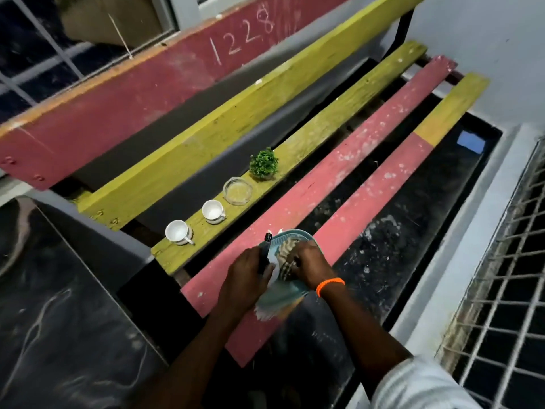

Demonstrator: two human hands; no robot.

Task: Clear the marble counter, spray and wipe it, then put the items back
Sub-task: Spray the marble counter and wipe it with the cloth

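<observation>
A teal basket tray [290,235] lies over the pink bench slat, blurred by motion. My left hand [246,276] grips a spray bottle with a black nozzle [267,238] at the tray's left edge. My right hand [311,265], with an orange band on the wrist, presses on a striped cloth [285,250] inside the tray. Along the yellow slat stand two white cups [177,231] [213,211], a glass ashtray [237,191] and a small green plant [264,163]. The black marble counter [59,305] fills the lower left.
The bench has pink and yellow slats [354,160] with dark gaps between them and a red backrest [132,93] marked 1228. A metal grille [507,290] runs along the right. A blue patch [471,141] lies on the dark floor.
</observation>
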